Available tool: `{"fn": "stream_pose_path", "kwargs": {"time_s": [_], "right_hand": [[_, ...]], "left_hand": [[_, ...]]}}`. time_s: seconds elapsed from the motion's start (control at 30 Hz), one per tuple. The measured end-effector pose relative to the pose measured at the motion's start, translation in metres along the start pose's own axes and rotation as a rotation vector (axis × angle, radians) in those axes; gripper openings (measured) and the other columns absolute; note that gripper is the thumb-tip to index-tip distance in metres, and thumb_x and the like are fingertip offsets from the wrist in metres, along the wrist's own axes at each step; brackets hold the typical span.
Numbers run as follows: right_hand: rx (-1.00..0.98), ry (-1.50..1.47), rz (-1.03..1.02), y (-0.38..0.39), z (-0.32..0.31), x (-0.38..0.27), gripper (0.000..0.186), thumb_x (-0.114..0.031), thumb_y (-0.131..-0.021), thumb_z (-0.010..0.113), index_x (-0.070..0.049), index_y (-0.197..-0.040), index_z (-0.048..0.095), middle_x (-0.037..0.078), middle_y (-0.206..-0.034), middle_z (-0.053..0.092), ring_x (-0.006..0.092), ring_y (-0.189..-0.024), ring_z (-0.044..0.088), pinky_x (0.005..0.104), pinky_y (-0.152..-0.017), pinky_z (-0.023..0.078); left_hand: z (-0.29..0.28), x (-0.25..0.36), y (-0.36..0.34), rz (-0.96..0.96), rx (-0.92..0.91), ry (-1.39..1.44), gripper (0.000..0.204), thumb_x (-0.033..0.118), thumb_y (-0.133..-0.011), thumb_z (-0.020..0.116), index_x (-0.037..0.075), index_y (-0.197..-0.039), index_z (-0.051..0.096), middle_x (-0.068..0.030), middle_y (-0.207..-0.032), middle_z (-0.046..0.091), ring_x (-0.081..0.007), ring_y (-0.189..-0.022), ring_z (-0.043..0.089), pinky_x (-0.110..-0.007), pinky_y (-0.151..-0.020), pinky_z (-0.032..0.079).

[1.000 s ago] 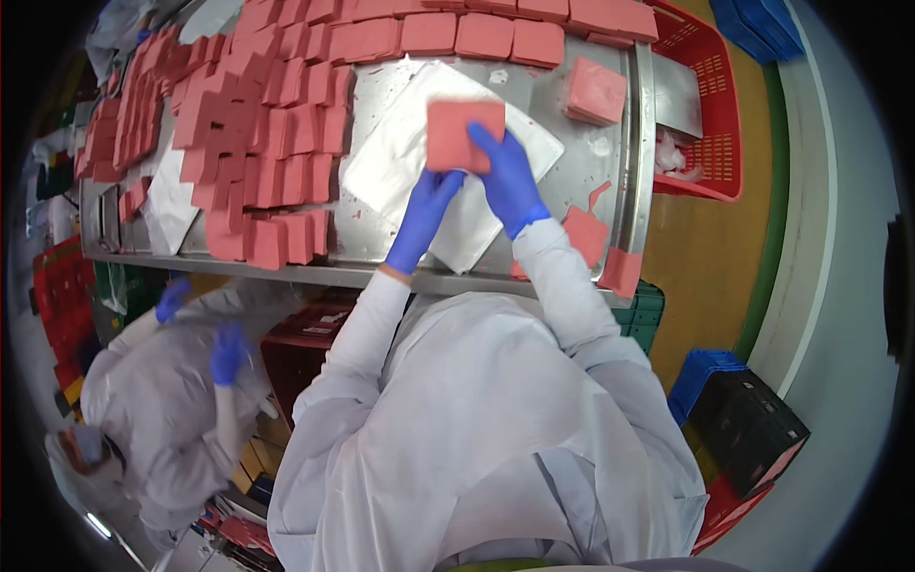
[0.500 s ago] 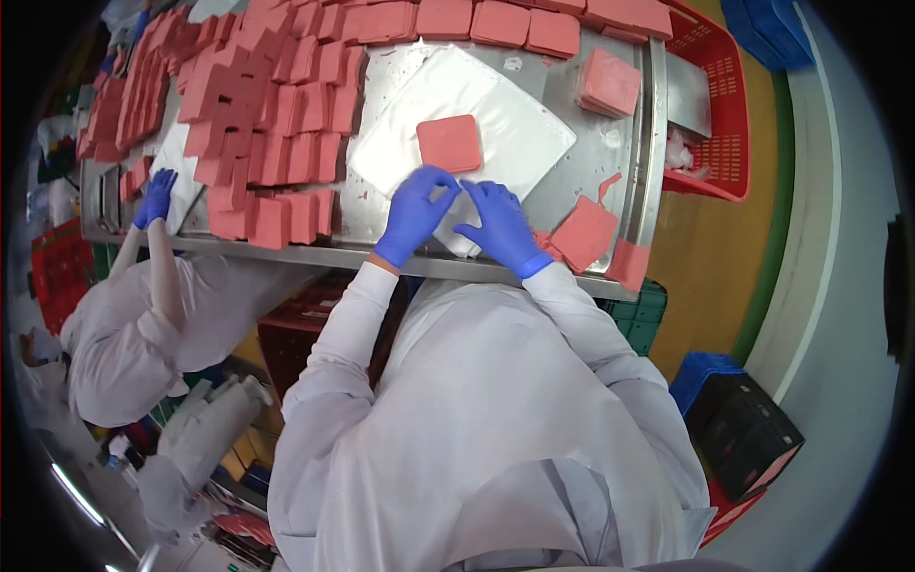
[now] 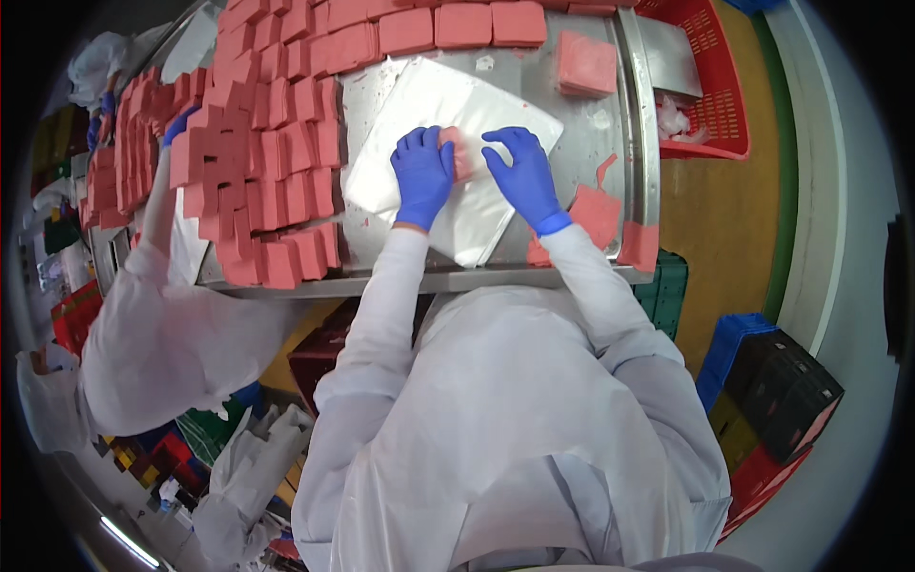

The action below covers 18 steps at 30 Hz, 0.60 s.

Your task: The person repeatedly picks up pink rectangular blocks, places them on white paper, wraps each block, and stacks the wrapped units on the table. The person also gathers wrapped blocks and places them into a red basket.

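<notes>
A square pink slab, like pressed meat, (image 3: pixel 458 153) lies on a stack of white plastic sheets (image 3: pixel 505 105) on the metal table. It looks paler than the others, and I cannot tell whether a sheet covers it. My left hand (image 3: pixel 422 176), in a blue glove, lies flat over the slab's left part and hides it. Right of the slab, my right hand (image 3: pixel 524 176) hovers over the sheets with thumb and fingers apart, holding nothing. Below and right of that hand sits a loose pink slab (image 3: pixel 598 212) with a thin torn strip.
Rows of stacked pink slabs (image 3: pixel 295 143) fill the table's left and far sides. Another stack (image 3: pixel 585 65) stands at the far right. Beyond the metal rim (image 3: pixel 640 114) is a red crate (image 3: pixel 720 86). A co-worker's gloved hand (image 3: pixel 179 124) reaches in at the left.
My hands have moved apart from near each other at the slab's near edge; the left now lies on the slab, the right beside it. The co-worker's hand has moved farther over the table.
</notes>
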State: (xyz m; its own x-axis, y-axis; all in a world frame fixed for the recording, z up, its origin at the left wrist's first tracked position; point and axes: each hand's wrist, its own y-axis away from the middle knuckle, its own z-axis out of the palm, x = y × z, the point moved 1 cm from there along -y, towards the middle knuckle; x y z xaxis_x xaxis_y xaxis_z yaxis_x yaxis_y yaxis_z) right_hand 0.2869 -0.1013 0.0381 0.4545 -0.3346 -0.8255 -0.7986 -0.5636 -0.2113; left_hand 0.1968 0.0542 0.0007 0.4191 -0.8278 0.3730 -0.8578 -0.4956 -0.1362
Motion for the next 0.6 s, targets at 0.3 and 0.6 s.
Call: {"fn": "stream_pose_path", "kwargs": {"time_s": [0.3, 0.6], "right_hand": [[0.512, 0.112, 0.106, -0.043, -0.074, 0.057, 0.016, -0.007, -0.084, 0.063, -0.004, -0.099, 0.067, 0.012, -0.092, 0.064, 0.0280, -0.084, 0.061, 0.0382, -0.077, 0.048], [-0.534, 0.142, 0.041, 0.032, 0.026, 0.016, 0.034, -0.031, -0.082, 0.063, -0.005, -0.104, 0.065, 0.016, -0.103, 0.060, 0.0347, -0.099, 0.056, 0.0461, -0.087, 0.044]], "left_hand": [[-0.053, 0.032, 0.123, 0.164, -0.603, 0.201, 0.056, 0.032, -0.092, 0.057, 0.001, -0.136, 0.044, -0.0211, -0.144, 0.040, -0.0356, -0.135, 0.035, -0.048, -0.109, 0.028], [-0.011, 0.003, 0.034, 0.059, 0.075, 0.015, 0.048, 0.026, -0.089, 0.057, 0.004, -0.130, 0.050, -0.0147, -0.133, 0.048, -0.0339, -0.125, 0.041, -0.046, -0.106, 0.029]]}}
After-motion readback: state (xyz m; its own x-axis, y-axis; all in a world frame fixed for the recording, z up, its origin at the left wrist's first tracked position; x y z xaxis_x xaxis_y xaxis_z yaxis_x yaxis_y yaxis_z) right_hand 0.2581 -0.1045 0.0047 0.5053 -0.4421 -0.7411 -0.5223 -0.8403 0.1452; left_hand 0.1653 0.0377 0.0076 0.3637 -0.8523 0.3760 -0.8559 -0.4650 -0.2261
